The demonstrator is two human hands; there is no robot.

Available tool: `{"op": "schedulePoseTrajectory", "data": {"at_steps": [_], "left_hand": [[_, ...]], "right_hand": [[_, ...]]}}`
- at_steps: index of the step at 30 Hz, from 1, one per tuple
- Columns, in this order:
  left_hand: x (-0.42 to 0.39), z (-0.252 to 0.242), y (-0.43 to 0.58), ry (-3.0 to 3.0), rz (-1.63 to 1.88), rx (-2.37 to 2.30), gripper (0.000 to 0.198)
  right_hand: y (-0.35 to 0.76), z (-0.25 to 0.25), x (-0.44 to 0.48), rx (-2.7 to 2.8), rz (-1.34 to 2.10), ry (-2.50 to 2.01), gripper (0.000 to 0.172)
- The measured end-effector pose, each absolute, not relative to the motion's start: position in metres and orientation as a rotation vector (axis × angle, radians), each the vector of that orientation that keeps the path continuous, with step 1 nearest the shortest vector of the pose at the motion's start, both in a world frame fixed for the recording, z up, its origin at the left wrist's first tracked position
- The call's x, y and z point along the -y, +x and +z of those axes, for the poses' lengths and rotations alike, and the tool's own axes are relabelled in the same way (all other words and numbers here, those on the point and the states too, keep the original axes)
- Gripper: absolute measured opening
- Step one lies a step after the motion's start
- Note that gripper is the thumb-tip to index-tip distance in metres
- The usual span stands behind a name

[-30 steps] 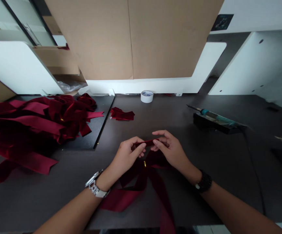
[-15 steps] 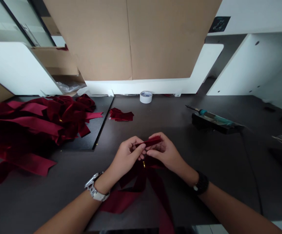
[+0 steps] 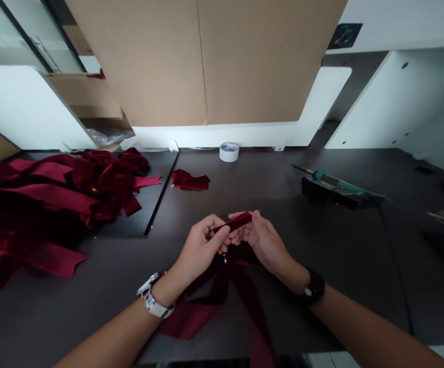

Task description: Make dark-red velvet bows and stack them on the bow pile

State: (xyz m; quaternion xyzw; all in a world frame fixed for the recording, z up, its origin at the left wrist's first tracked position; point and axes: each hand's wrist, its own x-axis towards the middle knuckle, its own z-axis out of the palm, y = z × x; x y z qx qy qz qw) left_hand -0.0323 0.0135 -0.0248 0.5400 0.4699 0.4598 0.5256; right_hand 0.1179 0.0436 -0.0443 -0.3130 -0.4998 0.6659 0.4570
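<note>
Dark worktop [image 3: 345, 260] with velvet ribbon work between two hands;
left hand [image 3: 198, 245] pinches a short burgundy velvet strip [image 3: 238, 221]; right hand [image 3: 266, 241] cradles its far end, grip unclear; soft, light, limp, so best held near both ends, above the looped velvet ribbon [image 3: 189, 319].

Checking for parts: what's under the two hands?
Under the left hand and right hand, dark red velvet ribbon lies on the dark desk, a small gold piece showing below the fingers. Whatever sits directly beneath the palms is covered.
</note>
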Motion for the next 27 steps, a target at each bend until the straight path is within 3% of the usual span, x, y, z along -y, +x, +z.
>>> {"op": "schedulePoseTrajectory", "data": {"at_steps": [5,9,12,15,18,21,27], "left_hand": [[-0.013,-0.027,-0.030,1.307,1.143,-1.130,0.030],[-0.012,-0.025,-0.034,1.483,1.114,-1.198,0.023],[-0.013,-0.019,-0.049,1.850,0.890,-1.280,0.021],[-0.013,-0.014,-0.063,2.208,0.511,-1.298,0.035],[-0.013,-0.014,-0.067,2.298,0.324,-1.257,0.023],[-0.014,-0.018,-0.062,2.215,0.392,-1.179,0.013],[-0.016,-0.023,-0.055,1.878,0.658,-1.086,0.015]], "right_hand": [[0.115,-0.044,-0.040,1.334,1.555,-0.797,0.030],[0.118,-0.043,-0.041,1.343,1.478,-0.876,0.025],[0.126,-0.040,-0.050,1.277,1.432,-0.917,0.027],[0.138,-0.037,-0.059,1.231,1.474,-0.905,0.030],[0.148,-0.032,-0.062,1.355,1.618,-0.836,0.027],[0.151,-0.029,-0.061,1.641,1.715,-0.732,0.022],[0.149,-0.026,-0.060,2.131,1.525,-0.580,0.019]]}}
